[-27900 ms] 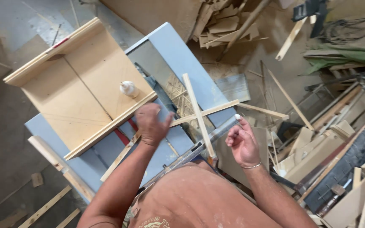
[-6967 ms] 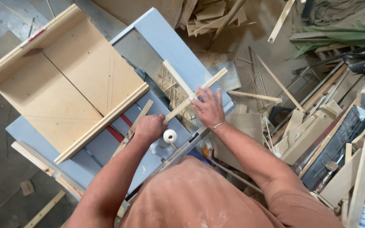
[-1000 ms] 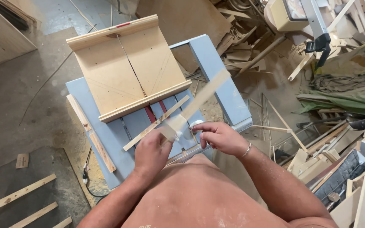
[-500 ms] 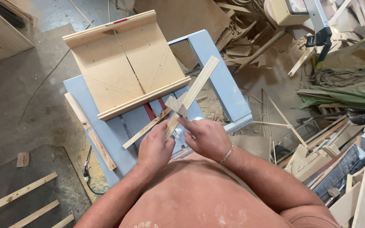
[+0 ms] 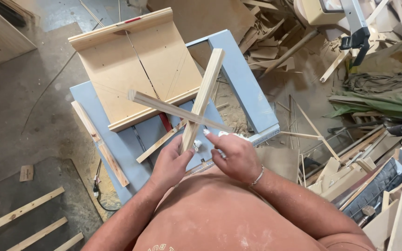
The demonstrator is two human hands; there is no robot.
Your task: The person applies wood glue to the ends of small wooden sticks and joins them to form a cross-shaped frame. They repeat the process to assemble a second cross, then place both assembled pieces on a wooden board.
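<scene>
I have two thin wooden strips crossed into an X above the blue-grey saw table (image 5: 245,88), just on my side of the plywood sled (image 5: 140,69) that sits on it. My left hand (image 5: 170,165) is wrapped shut around the lower end of the upright strip (image 5: 204,95), thumb along its edge. My right hand (image 5: 236,155) pinches narrowly at the near tip of the slanted strip (image 5: 177,110), fingertips together; a small white thing sits between my hands, and I cannot tell what it is. To do this well, I judge the crossing point should be kept pressed flat, face to face, with both grips low so neither strip twists, and the angle checked against the sled's straight front fence before I let anything shift. The strips are pale, square-edged softwood, light and springy, so a firm but gentle squeeze suits them. The sled is smooth tan board with a raised batten at its near and far edges and a dark saw slot down its middle. More loose strips (image 5: 101,144) lie on the table to the sled's left, and offcuts (image 5: 275,32) are heaped on the dusty floor beyond its right.
</scene>
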